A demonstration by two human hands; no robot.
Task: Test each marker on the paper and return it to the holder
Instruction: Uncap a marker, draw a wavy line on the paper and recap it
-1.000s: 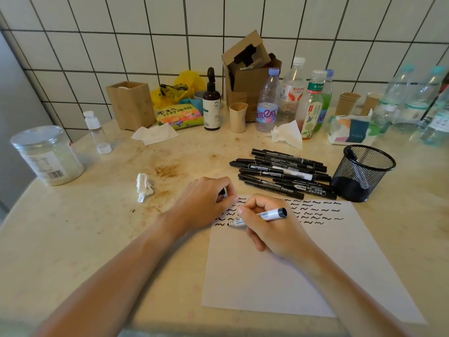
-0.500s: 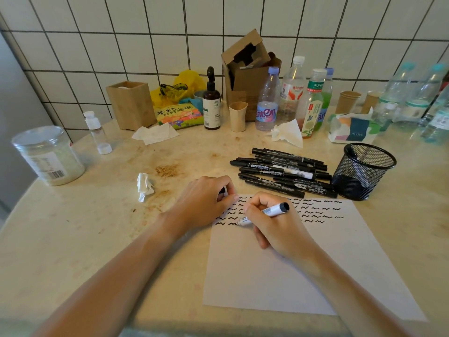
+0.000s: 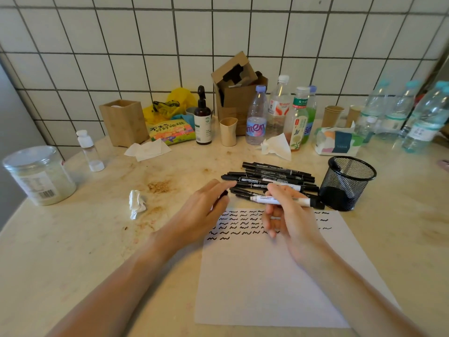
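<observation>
Holding a white marker (image 3: pixel 279 200) level above the top edge of the paper (image 3: pixel 267 276), the right hand (image 3: pixel 289 215) grips it w/ thumb & fingers, tip pointing left. Left hand (image 3: pixel 206 210) hovers just beside it, fingers loosely curled round a small dark thing, prob. the cap; can't tell for sure. Rows of black squiggles (image 3: pixel 243 224) cover the paper's top. Pile of black markers (image 3: pixel 269 178) lies behind the hands, next to the mesh holder (image 3: pixel 347 183) at right.
</observation>
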